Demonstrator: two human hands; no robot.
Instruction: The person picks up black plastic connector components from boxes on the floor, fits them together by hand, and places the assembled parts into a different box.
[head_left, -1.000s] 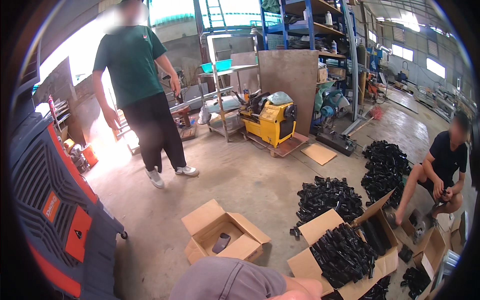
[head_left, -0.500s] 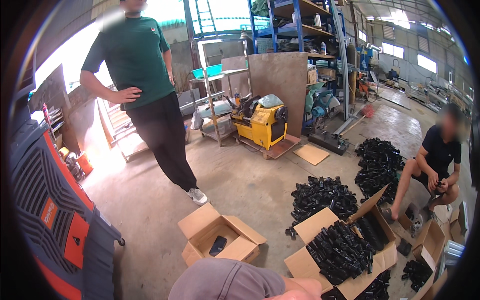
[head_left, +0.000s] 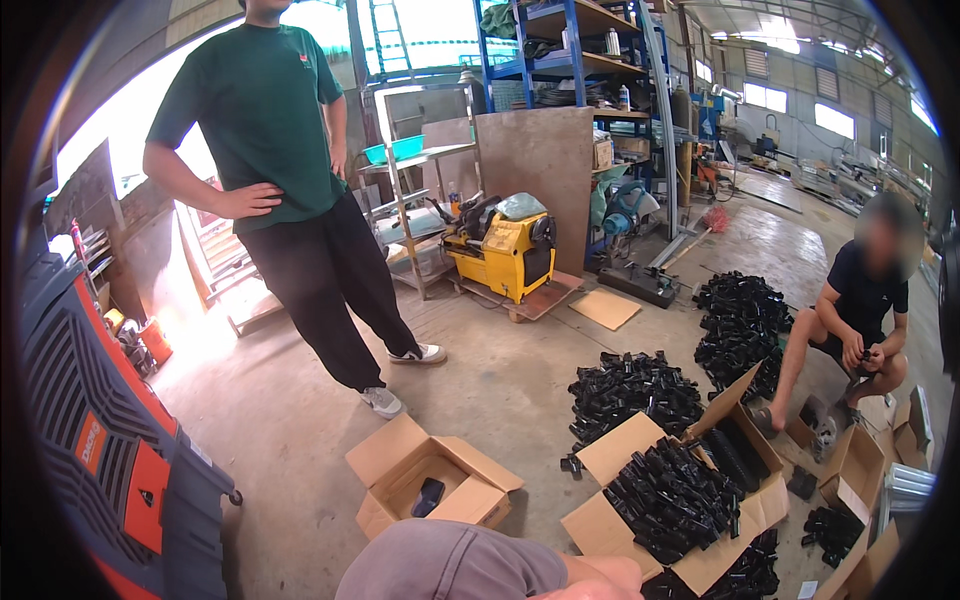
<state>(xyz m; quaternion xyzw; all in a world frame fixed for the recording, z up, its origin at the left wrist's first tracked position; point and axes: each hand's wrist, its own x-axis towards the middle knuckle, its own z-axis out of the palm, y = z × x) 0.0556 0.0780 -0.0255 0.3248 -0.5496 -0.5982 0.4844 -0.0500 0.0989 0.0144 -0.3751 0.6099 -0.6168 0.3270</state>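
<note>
Neither of my hands shows. At the lower edge, a grey garment (head_left: pixel 450 560) with a seam covers part of my body, and bare skin (head_left: pixel 600 575) shows beside it; I cannot tell which limb it is. Just beyond, on the left, stands an open cardboard box (head_left: pixel 395 450) with a dark phone-like object (head_left: pixel 428 497) inside. To the right, a larger open carton (head_left: pixel 610 450) is heaped with black plastic-looking parts (head_left: pixel 675 500). Their exact kind is too small to make out.
Loose piles of similar black parts (head_left: pixel 635 395) lie on the floor. A person in green (head_left: pixel 255 110) stands ahead; another (head_left: pixel 870 300) squats at right, handling something small and dark. A grey-and-red wheeled cabinet (head_left: pixel 90 420) stands left; a yellow machine (head_left: pixel 515 255) sits farther back.
My view has shifted slightly, so most of the scene sits a little farther left. The standing person's feet are now farther apart, both shoes visible. My hands stay out of view.
</note>
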